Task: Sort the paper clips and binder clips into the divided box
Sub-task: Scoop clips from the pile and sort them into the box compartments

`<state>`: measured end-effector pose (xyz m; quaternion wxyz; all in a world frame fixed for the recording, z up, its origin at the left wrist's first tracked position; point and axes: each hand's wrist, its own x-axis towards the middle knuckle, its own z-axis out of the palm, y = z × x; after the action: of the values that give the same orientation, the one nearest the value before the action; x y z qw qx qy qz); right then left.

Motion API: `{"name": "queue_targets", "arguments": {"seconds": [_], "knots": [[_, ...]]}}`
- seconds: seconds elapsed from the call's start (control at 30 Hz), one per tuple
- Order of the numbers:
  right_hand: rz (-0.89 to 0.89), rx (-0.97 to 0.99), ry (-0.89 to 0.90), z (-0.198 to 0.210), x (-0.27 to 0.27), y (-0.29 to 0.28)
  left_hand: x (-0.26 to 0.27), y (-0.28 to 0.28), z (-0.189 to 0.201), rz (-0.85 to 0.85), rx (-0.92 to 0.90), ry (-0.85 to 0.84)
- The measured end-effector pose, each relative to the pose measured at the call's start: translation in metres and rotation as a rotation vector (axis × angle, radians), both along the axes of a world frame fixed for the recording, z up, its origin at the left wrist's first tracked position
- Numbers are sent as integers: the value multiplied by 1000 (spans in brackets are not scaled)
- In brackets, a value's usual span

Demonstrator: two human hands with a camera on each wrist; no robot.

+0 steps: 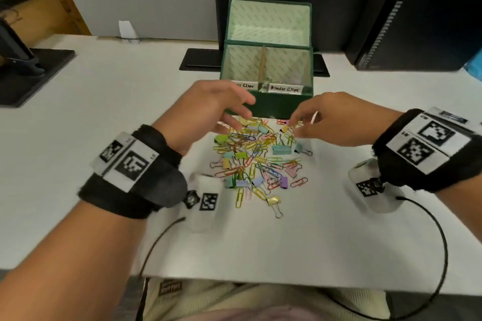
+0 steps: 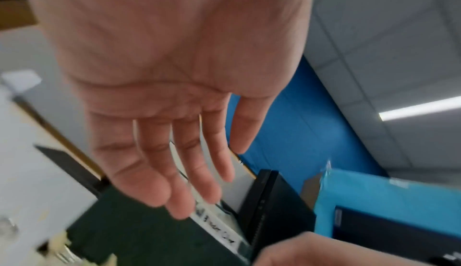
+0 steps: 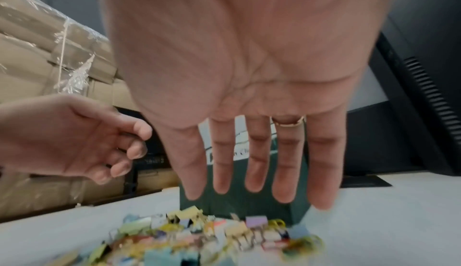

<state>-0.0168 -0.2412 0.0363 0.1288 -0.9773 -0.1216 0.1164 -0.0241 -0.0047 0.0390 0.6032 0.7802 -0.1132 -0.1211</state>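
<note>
A heap of coloured paper clips and binder clips [image 1: 258, 161] lies on the white table, blurred in the right wrist view as the heap [image 3: 212, 236]. Just behind it stands the green divided box [image 1: 268, 104], lid up, with front labels for paper clips on the left and binder clips on the right. My left hand [image 1: 241, 114] hovers over the heap's far left edge; the left hand [image 2: 199, 173] shows relaxed fingers holding nothing. My right hand [image 1: 296, 129] reaches down to the far right clips; the right hand [image 3: 254, 181] has straight, spread fingers and holds nothing.
A black monitor base [image 1: 198, 59] lies behind the box, another stand [image 1: 26, 78] sits far left, and a black monitor [image 1: 417, 20] rises at the back right. Camera cables [image 1: 430, 242] loop near the table's front edge [image 1: 260, 281]. One gold binder clip [image 1: 275, 203] lies apart.
</note>
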Motion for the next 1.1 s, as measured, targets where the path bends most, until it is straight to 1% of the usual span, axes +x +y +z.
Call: {"name": "queue_targets", "arguments": {"seconds": [0.07,0.13,0.23,0.27,0.3,0.37,0.47,0.57,0.67,0.77,0.87,1.0,1.1], "knots": [[-7,-52,17,-9,4,-5,3,7,2,39,189,-7],[-12,-89,64,-17,5,-6,8,11,1,30,399,-1],[5,-131,85,-23,7,0,17,15,-6,-115,853,-2],[16,-157,90,-23,8,4,20,15,-8,-154,971,2],[26,-185,94,-23,9,8,24,15,-11,-170,1055,11],[48,-232,84,-25,11,17,29,12,-17,-157,1161,19],[80,-280,64,-29,11,29,32,5,-25,-90,1226,23],[129,-271,77,-34,10,35,31,-4,-32,-43,1236,-35],[148,-195,106,-30,9,32,30,-8,-35,-90,1195,-58],[76,-137,94,-26,7,27,31,-10,-32,-164,1113,-46],[56,-202,71,-28,9,28,33,-15,-32,-142,1107,-83],[82,-291,68,-31,14,33,33,-24,-37,-155,1186,-118],[98,-246,96,-30,15,31,32,-27,-36,-225,1177,-126]]}}
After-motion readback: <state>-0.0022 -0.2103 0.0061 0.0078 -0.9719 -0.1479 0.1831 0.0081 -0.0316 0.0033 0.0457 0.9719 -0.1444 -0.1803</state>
